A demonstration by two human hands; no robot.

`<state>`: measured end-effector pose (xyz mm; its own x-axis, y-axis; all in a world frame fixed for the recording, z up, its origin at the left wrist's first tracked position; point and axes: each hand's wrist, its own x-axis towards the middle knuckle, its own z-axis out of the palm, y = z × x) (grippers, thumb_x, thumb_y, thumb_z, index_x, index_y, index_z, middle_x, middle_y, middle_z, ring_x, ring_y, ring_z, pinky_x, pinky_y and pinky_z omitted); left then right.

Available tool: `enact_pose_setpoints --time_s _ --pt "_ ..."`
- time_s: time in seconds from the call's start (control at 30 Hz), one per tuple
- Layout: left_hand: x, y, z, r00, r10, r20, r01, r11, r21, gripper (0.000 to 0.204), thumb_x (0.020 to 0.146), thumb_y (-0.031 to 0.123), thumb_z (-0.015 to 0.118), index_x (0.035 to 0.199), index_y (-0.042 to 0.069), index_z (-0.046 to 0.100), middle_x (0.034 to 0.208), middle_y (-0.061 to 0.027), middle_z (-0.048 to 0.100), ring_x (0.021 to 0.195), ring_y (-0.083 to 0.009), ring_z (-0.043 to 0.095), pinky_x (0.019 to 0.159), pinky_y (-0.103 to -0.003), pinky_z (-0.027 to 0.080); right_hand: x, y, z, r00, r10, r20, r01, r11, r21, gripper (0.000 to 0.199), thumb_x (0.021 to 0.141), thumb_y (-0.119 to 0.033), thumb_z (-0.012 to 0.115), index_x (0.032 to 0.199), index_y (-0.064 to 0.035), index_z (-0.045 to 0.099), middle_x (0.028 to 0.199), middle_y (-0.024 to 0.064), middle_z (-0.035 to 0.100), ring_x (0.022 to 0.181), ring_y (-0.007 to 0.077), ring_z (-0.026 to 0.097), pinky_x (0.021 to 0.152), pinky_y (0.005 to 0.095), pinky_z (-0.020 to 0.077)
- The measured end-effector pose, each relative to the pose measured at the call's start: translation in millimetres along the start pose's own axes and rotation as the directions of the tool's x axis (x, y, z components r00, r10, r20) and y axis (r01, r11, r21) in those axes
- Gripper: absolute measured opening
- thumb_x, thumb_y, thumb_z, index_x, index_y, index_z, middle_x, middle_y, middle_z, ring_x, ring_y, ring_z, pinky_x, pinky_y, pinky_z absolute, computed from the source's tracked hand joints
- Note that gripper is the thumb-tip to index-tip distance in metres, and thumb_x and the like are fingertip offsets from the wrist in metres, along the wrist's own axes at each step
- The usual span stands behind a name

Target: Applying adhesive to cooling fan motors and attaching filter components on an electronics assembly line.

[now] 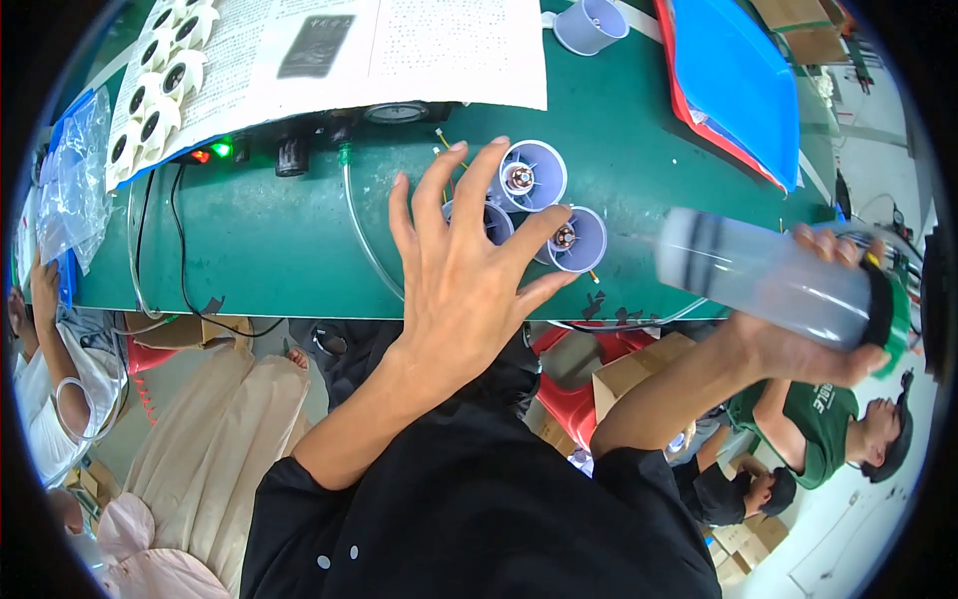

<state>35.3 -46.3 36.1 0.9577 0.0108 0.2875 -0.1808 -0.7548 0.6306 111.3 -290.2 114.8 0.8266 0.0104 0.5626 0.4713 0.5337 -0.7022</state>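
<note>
My left hand [454,265] is spread over three pale purple cylindrical housings standing together on the green table. The far housing [552,168] and the right housing [594,245] each show a copper-coloured coil core at the centre. Most of the third housing [496,222] is hidden under my fingers. My left index finger and thumb reach to the right housing; firm contact is hard to judge. On the right, my right hand [793,347] is wrapped round a large clear dispensing syringe [763,275] with a green end cap. Its tip points left toward the housings, slightly blurred.
Another purple housing [589,28] stands at the back, beside stacked blue trays [738,80]. White fan impellers [150,120] rest on a printed sheet [429,50] over a device with a gauge [396,113]. A clear air tube [361,225] crosses the table. Other people sit nearby.
</note>
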Motion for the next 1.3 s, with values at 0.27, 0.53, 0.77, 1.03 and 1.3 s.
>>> enact_pose_setpoints --time_s 0.27,0.53,0.77,1.03,1.3 --pt "-26.3 -30.5 -3.2 0.984 0.034 -0.172 -0.052 0.994 -0.101 0.06 0.065 0.028 0.088 0.119 0.014 0.063 0.14 -0.0152 0.047 0.133 -0.0381 0.035 0.111 -0.055 0.025 2.1 -115.1 -87.4 0.787 0.551 -0.278 -0.582 0.812 -0.036 0.073 0.091 -0.049 0.061 0.134 0.0054 0.038 0.099 0.013 0.052 0.085 0.0201 0.052 0.071 0.0352 0.0489" --pt "-38.9 -24.0 -16.7 0.96 0.059 -0.274 -0.113 0.977 -0.183 0.036 0.075 0.011 0.071 0.11 0.007 0.062 0.127 -0.015 0.056 0.125 -0.037 0.045 0.108 -0.051 0.034 -35.8 -85.9 -46.8 0.558 0.732 -0.391 -0.771 0.282 -0.571 0.068 0.062 -0.034 0.09 0.111 0.0003 0.056 0.088 0.0065 0.064 0.077 0.0147 0.062 0.072 0.0293 0.0501" --pt "12.7 63.9 2.4 0.973 0.218 0.078 -0.117 0.752 -0.649 0.074 0.081 0.024 0.079 0.141 -0.001 0.042 0.134 -0.02 0.051 0.124 -0.0379 0.048 0.105 -0.045 0.039 -54.3 -61.8 -44.3 0.545 0.821 -0.169 -0.771 0.411 -0.487 0.09 0.058 -0.033 0.091 0.126 0.0079 0.049 0.091 0.0119 0.064 0.076 0.0194 0.065 0.069 0.0331 0.0519" --pt "35.0 85.4 19.1 0.905 0.136 0.403 0.2 0.7 -0.685 0.033 0.103 0.029 0.051 0.099 -0.003 0.058 0.061 -0.0109 0.051 0.052 -0.0215 0.051 0.056 -0.033 0.044 -59.5 -65.9 -44.1 0.475 0.874 -0.102 -0.718 0.318 -0.62 0.072 0.06 -0.029 0.09 0.118 0.0006 0.059 0.11 0.0071 0.065 0.101 0.0169 0.058 0.092 0.032 0.0458" --pt "30.5 74.0 17.8 0.945 0.066 0.321 0.137 0.81 -0.57 0.059 0.097 0.017 0.059 0.147 0.0 0.032 0.134 -0.026 0.052 0.122 -0.0328 0.054 0.104 -0.041 0.041 -43.2 -35.2 -44.5 0.809 0.529 -0.258 -0.253 -0.082 -0.964 0.076 0.067 -0.029 0.088 0.125 0.0018 0.05 0.103 0.0252 0.067 0.097 0.0405 0.066 0.084 0.0407 0.0512"
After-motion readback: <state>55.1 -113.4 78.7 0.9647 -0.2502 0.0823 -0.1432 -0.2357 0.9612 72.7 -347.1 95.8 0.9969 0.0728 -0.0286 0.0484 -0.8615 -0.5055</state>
